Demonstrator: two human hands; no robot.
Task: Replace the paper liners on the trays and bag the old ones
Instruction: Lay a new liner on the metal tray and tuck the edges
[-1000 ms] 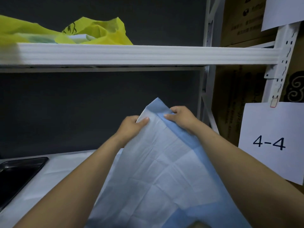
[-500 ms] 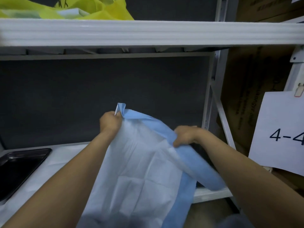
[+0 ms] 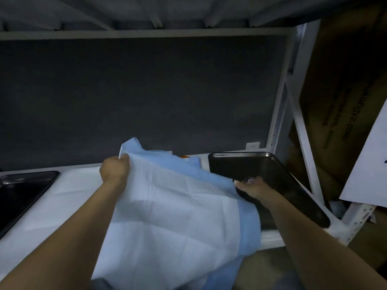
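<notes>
A large paper liner, white with a blue border, hangs unfolded in front of me over the shelf edge. My left hand grips its upper left corner. My right hand holds the liner's right edge, its fingers curled over the near left rim of a black tray at the shelf's right end. A second black tray lies at the left end of the white shelf. Part of the right tray is hidden by the liner.
The white rack upright and diagonal brace stand right of the tray. Cardboard boxes and a white paper sign are beyond it. The upper shelf's underside is overhead. Blue and orange items peek behind the liner.
The view has tilted down and the upper shelf's top with the yellow bag has left view. My hands spread apart with the liner, and the right hand dropped to the right tray's rim.
</notes>
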